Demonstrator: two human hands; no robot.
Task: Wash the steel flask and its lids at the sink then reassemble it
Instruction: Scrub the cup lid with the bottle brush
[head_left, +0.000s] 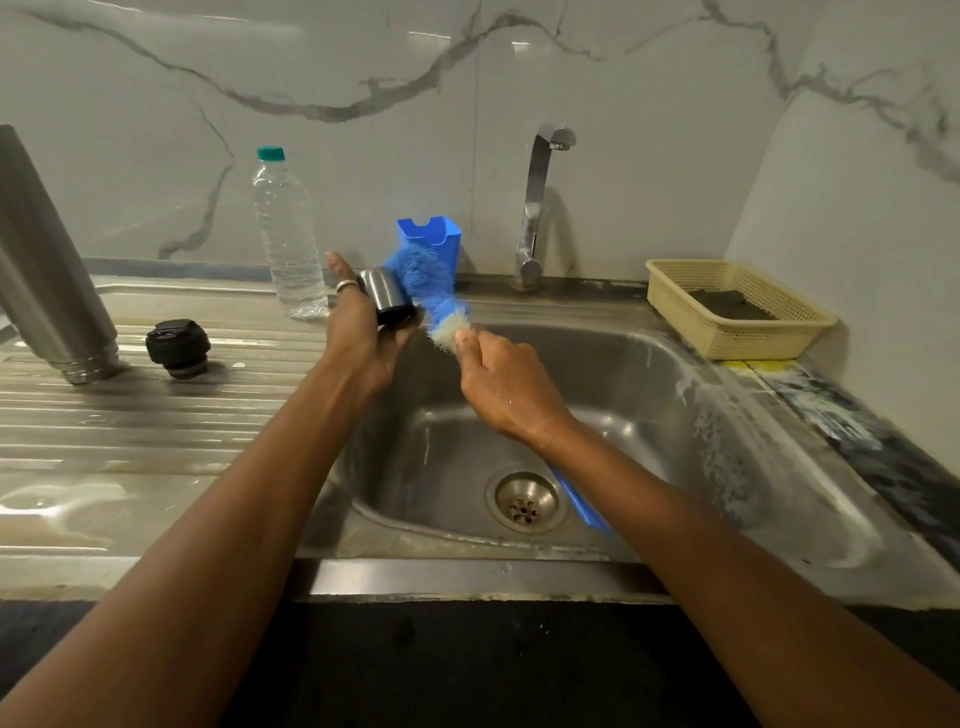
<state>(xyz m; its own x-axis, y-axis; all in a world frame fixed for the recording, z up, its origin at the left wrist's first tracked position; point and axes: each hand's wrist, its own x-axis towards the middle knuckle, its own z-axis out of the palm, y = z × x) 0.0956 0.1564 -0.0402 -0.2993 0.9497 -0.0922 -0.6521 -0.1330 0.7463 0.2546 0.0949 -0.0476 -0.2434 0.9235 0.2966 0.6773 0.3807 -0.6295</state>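
Two hands: both are over the sink (649, 415), above its back left rim.
Left hand (363, 332): cradles the steel cup lid (387, 296) in its palm, fingers wrapped beneath it, thumb raised; one finger wears a ring.
Steel cup lid: lies on its side over the sink's back left corner, its right end against the brush bristles.
Right hand (498, 384): closed in a fist round the brush (434, 286) just below the bristles.
Brush: the blue bristles are blurred and whitish at the base; its blue handle shows again under the wrist, just right of the drain (524, 501).
Flask (47, 260): stands mouth down on the draining board (130, 415), far left of the sink.
Black stopper (178, 347): on the draining board left of the sink, just beside the flask.
Water bottle (288, 234): upright behind the sink's left rim.
Blue holder (431, 239): behind the sink, against the wall.
Tap (537, 208): behind the sink, no water visible.
Basket (737, 306): at the sink's back right corner, holding something dark.
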